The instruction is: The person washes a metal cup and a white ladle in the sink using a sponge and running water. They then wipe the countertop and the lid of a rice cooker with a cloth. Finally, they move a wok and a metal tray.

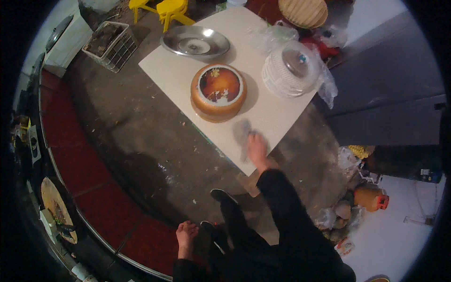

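Observation:
A white table [275, 116] stands before me. My right hand [257, 146] is over its near corner, gripping a greyish cloth [243, 130] that is blurred. Just beyond the cloth sits a brown glazed ceramic pot [220, 86], seemingly upside down, with patchy glaze on its round top face. Behind it lies a wide metal basin [195, 41]. To the right stands a stack of white plastic baskets or containers [289, 70] with a metal lid or bowl on top. My left hand [186, 231] hangs low beside my legs, fingers curled, with nothing visible in it.
Yellow stools [172, 10] and a white plastic crate [111, 46] stand on the floor beyond the table. A red-tiled counter front [95, 201] curves along the left, with a round wooden chopping board [58, 211] above. A grey cabinet [387, 81] and bagged items [326, 218] are at the right.

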{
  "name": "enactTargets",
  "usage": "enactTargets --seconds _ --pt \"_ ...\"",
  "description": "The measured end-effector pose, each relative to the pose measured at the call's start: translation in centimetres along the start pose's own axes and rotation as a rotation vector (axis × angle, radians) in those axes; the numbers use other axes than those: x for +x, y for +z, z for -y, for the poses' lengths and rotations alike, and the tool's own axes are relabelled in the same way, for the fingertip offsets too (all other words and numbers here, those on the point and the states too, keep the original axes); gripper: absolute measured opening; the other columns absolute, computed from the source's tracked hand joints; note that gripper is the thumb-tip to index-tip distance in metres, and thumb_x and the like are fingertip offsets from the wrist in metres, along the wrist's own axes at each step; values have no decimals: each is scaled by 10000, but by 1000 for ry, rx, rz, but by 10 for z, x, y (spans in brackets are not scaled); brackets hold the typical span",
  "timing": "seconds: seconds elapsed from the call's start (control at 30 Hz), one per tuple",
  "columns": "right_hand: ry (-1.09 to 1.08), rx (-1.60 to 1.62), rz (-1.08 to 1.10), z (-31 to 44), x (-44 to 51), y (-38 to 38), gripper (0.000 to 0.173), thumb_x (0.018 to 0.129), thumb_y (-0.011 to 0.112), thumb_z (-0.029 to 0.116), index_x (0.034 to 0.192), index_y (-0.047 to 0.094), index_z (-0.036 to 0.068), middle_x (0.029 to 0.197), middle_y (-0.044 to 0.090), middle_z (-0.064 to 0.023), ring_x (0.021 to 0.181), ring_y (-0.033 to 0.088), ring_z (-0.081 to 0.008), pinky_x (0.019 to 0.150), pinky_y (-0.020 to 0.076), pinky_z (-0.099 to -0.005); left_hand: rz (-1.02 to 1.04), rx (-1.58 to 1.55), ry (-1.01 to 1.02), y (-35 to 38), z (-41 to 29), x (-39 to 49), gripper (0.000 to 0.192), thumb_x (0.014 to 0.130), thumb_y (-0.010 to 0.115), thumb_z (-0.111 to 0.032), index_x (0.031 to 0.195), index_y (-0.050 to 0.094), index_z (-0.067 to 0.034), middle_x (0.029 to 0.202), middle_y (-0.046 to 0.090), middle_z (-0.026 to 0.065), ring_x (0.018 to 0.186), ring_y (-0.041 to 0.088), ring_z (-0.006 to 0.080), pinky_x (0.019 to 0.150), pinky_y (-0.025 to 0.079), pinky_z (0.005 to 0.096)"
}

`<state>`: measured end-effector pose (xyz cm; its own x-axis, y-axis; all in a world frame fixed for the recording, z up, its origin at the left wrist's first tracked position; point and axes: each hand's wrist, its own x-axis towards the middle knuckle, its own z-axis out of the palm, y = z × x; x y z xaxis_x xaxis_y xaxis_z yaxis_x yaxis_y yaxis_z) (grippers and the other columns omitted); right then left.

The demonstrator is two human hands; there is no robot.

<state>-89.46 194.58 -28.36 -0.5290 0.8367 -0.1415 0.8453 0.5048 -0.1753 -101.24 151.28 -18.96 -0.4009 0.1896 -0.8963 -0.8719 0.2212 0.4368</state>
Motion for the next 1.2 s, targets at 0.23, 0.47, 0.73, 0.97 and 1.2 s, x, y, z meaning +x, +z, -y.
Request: enactTargets --seconds 0.23,0.47,0.73,0.97,1.2 --pt "52 179 -134 0 -4 0 213 818 553 60 1029 536 42 1022 555 -192 966 554 -396 794 456 -500 84 238 95 25 -27 5 285 937 586 -280 1082 564 -36 930 625 113 791 654 238 683 543 340" --pt "77 74 0 29 17 -5 236 852 567 66 1074 486 67 1044 528 -182 880 612 -383 718 505 -485 -29 210 6 11 -26 -4 223 941 563 -210 1069 585 -28 911 634 90 772 654 204 655 530 311" --pt "-78 1566 793 213 -16 -65 312 892 541 65 1202 568 50 1103 627 -57 999 580 -152 861 476 -308 60 572 501 41 -132 -35 376 973 513 -350 1155 599 -33 897 683 90 787 636 168 736 505 319" --pt "-446 1229 873 391 46 -111 319 920 581 180 1195 580 18 1059 641 -39 967 591 -170 859 467 -326 -96 117 396 -21 -222 -60 347 1001 465 -263 1243 556 -31 732 657 89 628 631 154 566 505 303" --pt "-240 1621 1227 593 110 -136 358 1002 477 223 1305 454 35 1259 519 -133 1120 534 -261 966 455 -456 -184 -218 380 -126 -284 -9 377 962 442 -229 1190 575 40 592 628 126 509 596 179 504 479 301"
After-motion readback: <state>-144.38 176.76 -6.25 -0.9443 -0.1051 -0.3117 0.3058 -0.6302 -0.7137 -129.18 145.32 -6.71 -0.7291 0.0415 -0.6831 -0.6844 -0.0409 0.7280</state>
